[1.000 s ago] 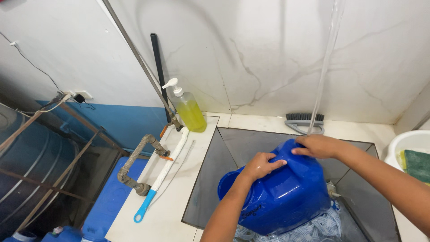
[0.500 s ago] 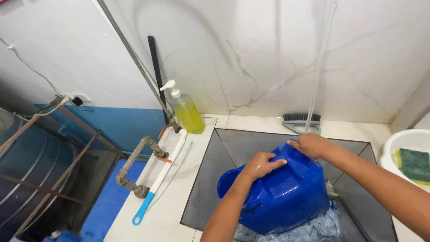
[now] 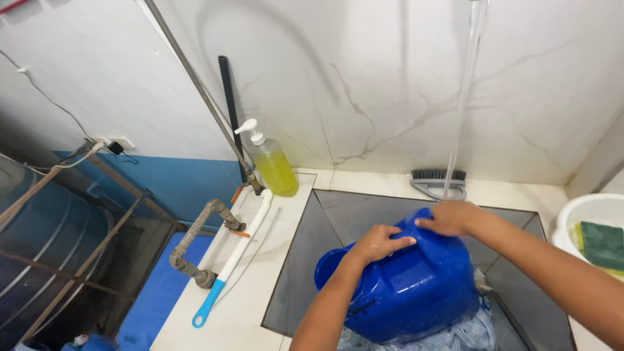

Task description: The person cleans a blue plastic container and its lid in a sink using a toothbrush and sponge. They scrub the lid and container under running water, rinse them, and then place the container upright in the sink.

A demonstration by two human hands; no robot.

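Both hands gripped a large blue plastic jug (image 3: 406, 286) over the grey sink basin (image 3: 325, 221). On the jug's upper left shoulder lay the left hand (image 3: 377, 244), fingers curled over its edge, while the right hand (image 3: 452, 218) clasped the top near the handle, just where a thin stream of water (image 3: 465, 97) came down from above. Beneath the jug lay some crumpled clear plastic (image 3: 455, 335). Beyond the right hand a grey scrub brush (image 3: 439, 182) rested against the wall. Well left of the left hand stood a pump bottle of yellow liquid (image 3: 273, 166) and a white brush with a blue handle end (image 3: 231, 266). Off to the right sat a white bowl (image 3: 575, 218) holding a green sponge (image 3: 601, 244).
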